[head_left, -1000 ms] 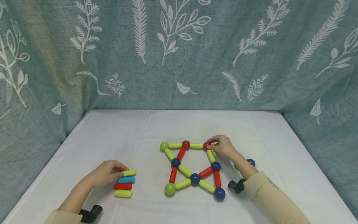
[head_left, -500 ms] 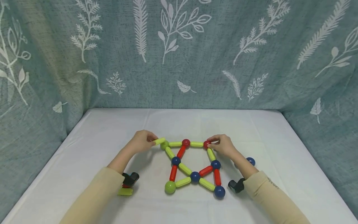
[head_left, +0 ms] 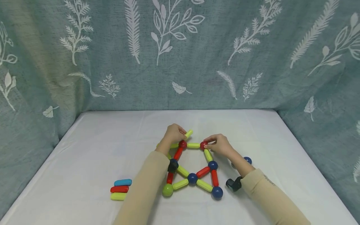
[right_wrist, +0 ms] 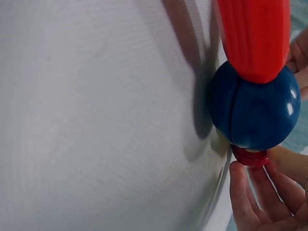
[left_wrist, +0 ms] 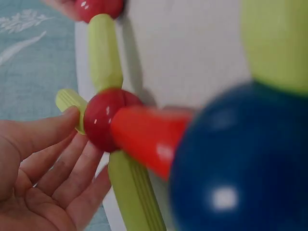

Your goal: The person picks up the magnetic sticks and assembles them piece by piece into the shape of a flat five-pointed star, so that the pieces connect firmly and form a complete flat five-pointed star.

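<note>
My left hand (head_left: 173,135) pinches a short yellow-green building stick (head_left: 189,134) between thumb and fingers, just behind the middle red ball (head_left: 182,144) in the head view. The left wrist view has that stick (left_wrist: 69,102) right at the red ball (left_wrist: 106,120). With thumb and fingertips my right hand (head_left: 220,145) holds the red ball (head_left: 203,146) at the back right corner. Both balls belong to a flat frame of yellow-green and red sticks (head_left: 215,178) joined by coloured balls. Its back left part is hidden behind my left wrist.
Left of the frame lie a blue stick (head_left: 122,182), a red stick (head_left: 119,189) and a yellow-green stick (head_left: 118,196). A loose blue ball (head_left: 247,160) sits past my right forearm. A green patterned curtain (head_left: 180,56) hangs behind the white table (head_left: 98,140).
My left hand has taken the yellow-green stick from the row at left, carried it past the green corner ball and to the middle red ball. My right hand stays on its red ball.
</note>
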